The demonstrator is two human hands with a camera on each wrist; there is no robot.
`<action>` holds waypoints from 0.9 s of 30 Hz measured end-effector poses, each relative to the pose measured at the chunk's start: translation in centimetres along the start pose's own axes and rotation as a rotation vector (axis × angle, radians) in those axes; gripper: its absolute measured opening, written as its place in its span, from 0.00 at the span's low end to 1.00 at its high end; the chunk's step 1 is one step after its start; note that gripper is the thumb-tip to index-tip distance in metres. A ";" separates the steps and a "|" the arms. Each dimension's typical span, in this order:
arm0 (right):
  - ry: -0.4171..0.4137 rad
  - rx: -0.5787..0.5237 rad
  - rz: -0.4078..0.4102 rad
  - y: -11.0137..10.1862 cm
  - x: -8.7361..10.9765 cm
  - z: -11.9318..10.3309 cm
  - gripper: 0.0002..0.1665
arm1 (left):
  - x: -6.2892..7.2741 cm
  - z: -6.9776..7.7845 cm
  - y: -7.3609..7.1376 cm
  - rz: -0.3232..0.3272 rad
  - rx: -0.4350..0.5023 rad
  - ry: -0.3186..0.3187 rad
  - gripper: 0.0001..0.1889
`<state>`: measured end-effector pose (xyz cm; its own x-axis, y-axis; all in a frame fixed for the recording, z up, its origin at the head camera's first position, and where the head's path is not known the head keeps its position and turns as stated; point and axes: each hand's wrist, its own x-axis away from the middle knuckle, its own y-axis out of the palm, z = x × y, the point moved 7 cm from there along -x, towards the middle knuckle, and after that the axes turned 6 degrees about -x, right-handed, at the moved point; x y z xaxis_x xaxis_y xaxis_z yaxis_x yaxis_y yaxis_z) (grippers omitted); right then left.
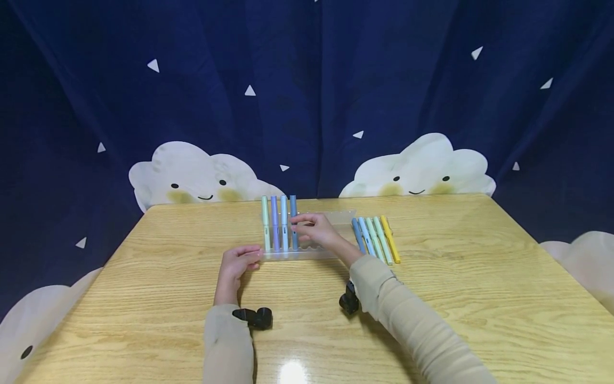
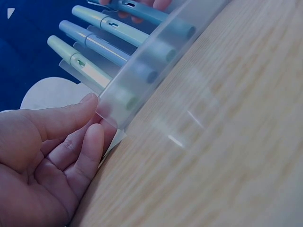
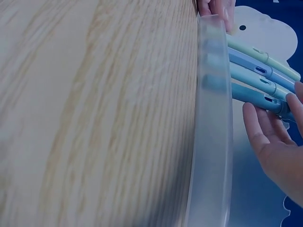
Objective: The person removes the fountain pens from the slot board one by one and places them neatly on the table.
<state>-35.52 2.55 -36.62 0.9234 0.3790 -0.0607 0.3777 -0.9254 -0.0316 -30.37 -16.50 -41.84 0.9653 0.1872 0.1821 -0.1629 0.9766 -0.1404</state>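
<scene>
A clear plastic pen stand (image 1: 312, 256) lies across the far middle of the table. In its left slots lean a pale green pen (image 1: 266, 224), a lavender-blue pen (image 1: 275, 224), a light blue pen (image 1: 284, 224) and a dark blue pen (image 1: 293, 205). My left hand (image 1: 237, 262) pinches the stand's near left corner between thumb and fingers. Thumb and fingers of my right hand (image 1: 316, 230) hold the dark blue pen at its upper part. The pen's lower end sits in the stand's front ledge (image 3: 213, 118), seen in the right wrist view.
Right of the stand, several more pens lie side by side: a dark blue pen (image 1: 357, 233), a light blue pen (image 1: 366, 236), pale green pens (image 1: 382, 240) and a yellow pen (image 1: 390, 239). A navy curtain (image 1: 307, 106) with clouds hangs behind the wooden table (image 1: 479, 277).
</scene>
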 end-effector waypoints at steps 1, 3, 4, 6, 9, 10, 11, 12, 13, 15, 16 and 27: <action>-0.007 0.002 0.000 0.0 0.1 -0.1 0.17 | 0.0 0.0 0.0 0.000 0.003 0.001 0.15; -0.032 0.011 -0.003 0.1 0.2 -0.3 0.17 | 0.0 0.0 0.0 0.001 0.010 0.002 0.15; -0.046 0.016 -0.004 0.2 0.3 -0.5 0.16 | -0.1 -0.1 0.0 0.002 0.014 0.002 0.15; -0.079 0.031 -0.003 0.3 0.4 -0.8 0.16 | -0.1 -0.1 0.0 0.003 0.020 0.003 0.14; -0.127 0.049 0.006 0.3 0.6 -1.2 0.14 | -0.2 -0.2 0.1 0.000 0.027 0.007 0.14; -0.141 0.054 0.014 0.2 0.6 -1.2 0.14 | -0.2 -0.2 0.1 0.001 0.027 0.007 0.14; -0.153 0.058 0.024 0.1 0.6 -1.3 0.14 | -0.2 -0.3 0.1 0.002 0.027 0.009 0.14; -0.165 0.063 0.035 0.0 0.6 -1.4 0.13 | -0.2 -0.2 0.1 0.000 0.027 0.011 0.14; -0.174 0.064 0.045 0.0 0.6 -1.5 0.13 | -0.2 -0.2 0.1 -0.001 0.027 0.014 0.14; -0.192 0.064 0.065 -0.1 0.6 -1.7 0.12 | -0.2 -0.2 0.1 0.000 0.026 0.015 0.14; -0.202 0.068 0.074 -0.1 0.7 -1.9 0.12 | -0.2 -0.2 0.1 0.000 0.026 0.017 0.14; -0.280 0.011 0.126 -1.0 0.9 -2.8 0.10 | 0.0 -0.1 0.0 0.000 0.028 0.013 0.14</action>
<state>-34.87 3.77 -33.88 0.9078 0.2497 -0.3370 0.2593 -0.9656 -0.0170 -30.34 -16.52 -41.97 0.9678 0.1861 0.1695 -0.1686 0.9792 -0.1128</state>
